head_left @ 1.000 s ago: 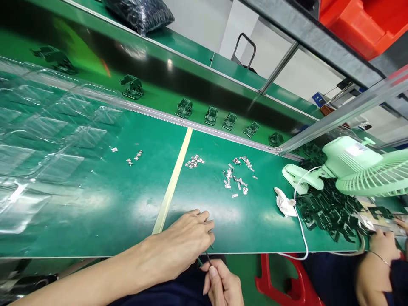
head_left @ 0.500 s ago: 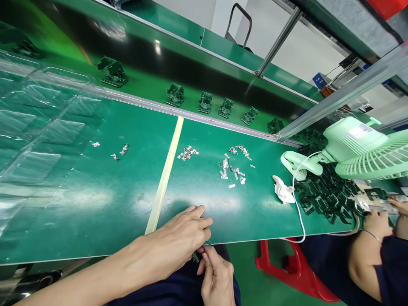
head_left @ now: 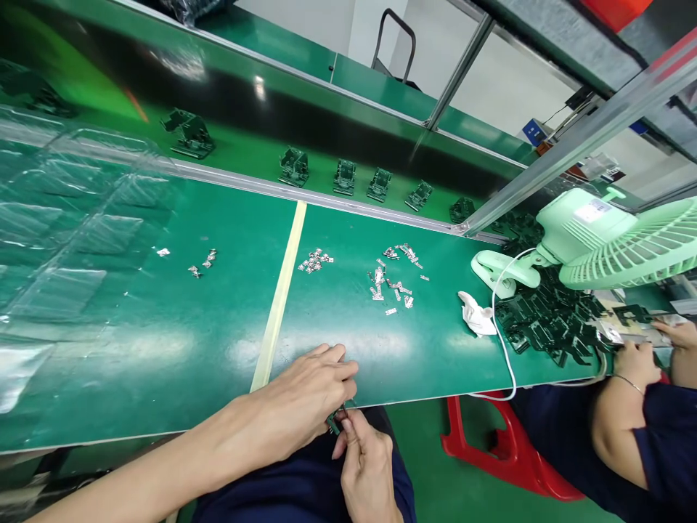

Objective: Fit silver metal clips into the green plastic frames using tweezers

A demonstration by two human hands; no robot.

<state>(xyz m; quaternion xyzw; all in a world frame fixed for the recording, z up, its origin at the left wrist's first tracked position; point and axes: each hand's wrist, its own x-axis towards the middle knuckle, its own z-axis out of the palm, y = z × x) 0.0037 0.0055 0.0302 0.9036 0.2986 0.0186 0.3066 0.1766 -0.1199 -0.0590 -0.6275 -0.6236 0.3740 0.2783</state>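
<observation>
A small dark green part (head_left: pixel 334 421) is between my hands at the bench's front edge, mostly covered by fingers. My left hand (head_left: pixel 319 385) is bent over it from above, fingers curled onto it. From below, my right hand (head_left: pixel 366 454) pinches its right side between thumb and forefinger. Beyond my hands, small metal pieces lie in a cluster (head_left: pixel 316 261) beside the yellow tape strip (head_left: pixel 280 294), and in a looser scatter (head_left: pixel 378 283) farther right. A few more pieces (head_left: pixel 209 258) lie left of the tape.
Clear plastic trays (head_left: pixel 65 290) cover the bench's left. Green assemblies (head_left: pixel 345 176) stand in a row behind the metal rail. At right are crumpled white tissue (head_left: pixel 476 317), a green fan (head_left: pixel 582 225) with its cable, a pile of dark green parts (head_left: pixel 549 319), a red stool (head_left: pixel 506 457) and a co-worker's hands (head_left: pixel 637 363).
The whole view has shifted slightly. My hands still hold the green part in nearly the same place, and slightly more of it shows between them.
</observation>
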